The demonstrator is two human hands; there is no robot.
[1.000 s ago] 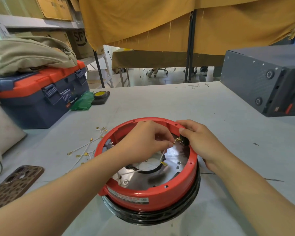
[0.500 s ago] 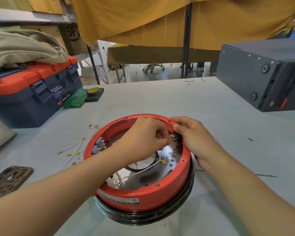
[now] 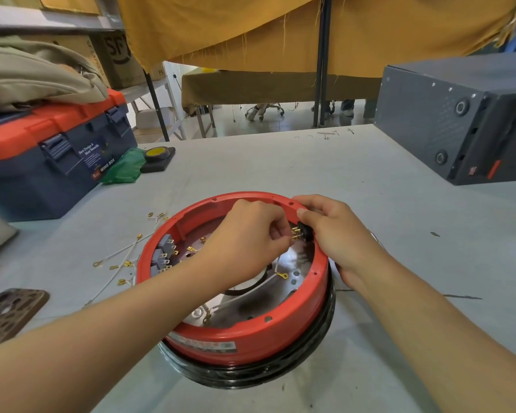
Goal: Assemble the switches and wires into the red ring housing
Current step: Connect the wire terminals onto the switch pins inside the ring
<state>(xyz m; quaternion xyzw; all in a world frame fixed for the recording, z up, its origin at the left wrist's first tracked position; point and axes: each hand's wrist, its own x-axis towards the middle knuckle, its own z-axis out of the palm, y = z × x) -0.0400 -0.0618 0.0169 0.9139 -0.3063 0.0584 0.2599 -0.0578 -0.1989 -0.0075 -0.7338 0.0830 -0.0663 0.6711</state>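
Note:
The red ring housing (image 3: 251, 338) stands on a black base in the middle of the table. A black switch (image 3: 306, 231) with brass terminals sits in its far right wall. My right hand (image 3: 337, 234) grips that switch and the rim from outside. My left hand (image 3: 251, 236) reaches inside the ring and pinches a white wire's brass connector at the switch terminals. The wire (image 3: 251, 296) trails down over the shiny metal floor. Two grey switches (image 3: 164, 251) are mounted on the inner left wall.
Loose white wires with brass terminals (image 3: 122, 257) lie left of the ring. A leopard-print phone (image 3: 9, 314) lies at the near left. A blue and orange toolbox (image 3: 51, 153) stands at the back left, and a dark metal box (image 3: 459, 120) at the back right.
The view has shifted a little and closed in. Both hands stay at the black switch, my left fingers working the connector against its terminals.

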